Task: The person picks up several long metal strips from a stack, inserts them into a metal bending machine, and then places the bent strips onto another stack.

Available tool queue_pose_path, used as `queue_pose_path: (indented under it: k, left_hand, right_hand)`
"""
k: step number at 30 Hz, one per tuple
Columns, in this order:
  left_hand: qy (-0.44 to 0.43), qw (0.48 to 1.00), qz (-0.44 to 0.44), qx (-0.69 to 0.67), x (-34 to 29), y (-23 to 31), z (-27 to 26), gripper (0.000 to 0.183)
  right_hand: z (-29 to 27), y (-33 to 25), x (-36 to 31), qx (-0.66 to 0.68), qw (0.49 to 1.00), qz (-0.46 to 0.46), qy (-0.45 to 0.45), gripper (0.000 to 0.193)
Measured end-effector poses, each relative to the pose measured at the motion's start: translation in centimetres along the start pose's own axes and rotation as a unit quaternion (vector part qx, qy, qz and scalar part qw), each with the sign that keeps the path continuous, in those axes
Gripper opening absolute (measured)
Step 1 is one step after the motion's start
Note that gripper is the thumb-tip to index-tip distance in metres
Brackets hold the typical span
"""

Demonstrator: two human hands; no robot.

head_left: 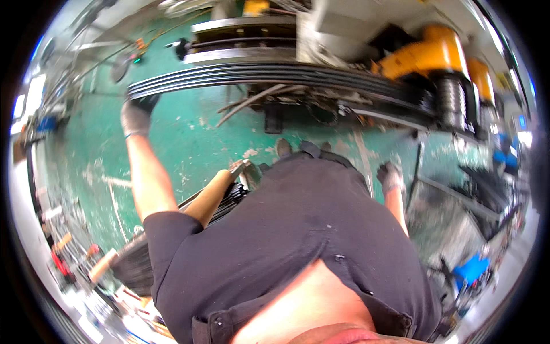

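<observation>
Several long, thin dark metal bars [240,74] run side by side across the far part of the head view. My left hand [137,117], in a pale glove with dark fingers, is closed around their left end, the arm stretched forward. Toward the right, the bars reach a machine with an orange housing [424,51] and a ribbed metal cylinder [451,102]. My right hand [391,175], gloved too, hangs low at my right side, apart from the bars. Its fingers are blurred, and no object shows in it.
A metal rail frame [243,39] lies beyond the bars, with loose strips [252,103] jutting out below them. Near my left side are a brown tube-like piece [209,198] and a stack of dark bars [134,266]. A metal-framed stand [458,198] is at right, over a green floor [189,129].
</observation>
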State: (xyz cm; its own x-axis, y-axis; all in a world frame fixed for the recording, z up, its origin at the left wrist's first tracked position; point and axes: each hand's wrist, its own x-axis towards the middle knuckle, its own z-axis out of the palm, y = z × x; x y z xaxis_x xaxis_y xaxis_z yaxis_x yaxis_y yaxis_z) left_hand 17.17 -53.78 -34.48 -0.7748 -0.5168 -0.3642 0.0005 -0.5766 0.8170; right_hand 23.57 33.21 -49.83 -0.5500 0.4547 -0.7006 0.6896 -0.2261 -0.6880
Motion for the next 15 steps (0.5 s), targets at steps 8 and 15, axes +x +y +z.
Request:
queue_pose_path:
  k: [8,15]
  left_hand:
    - [0.096,0.982,0.135,-0.094,0.0,-2.7,1.6,0.066]
    - [0.188,0.968,0.004,-0.163,-4.3,-17.0,8.2,0.065]
  right_hand:
    - [0.4,-3.8,2.4,-0.015,0.999,0.015,-0.030,0.024]
    - [-4.2,-5.9,7.6,0.004,0.995,0.082,-0.048,0.018]
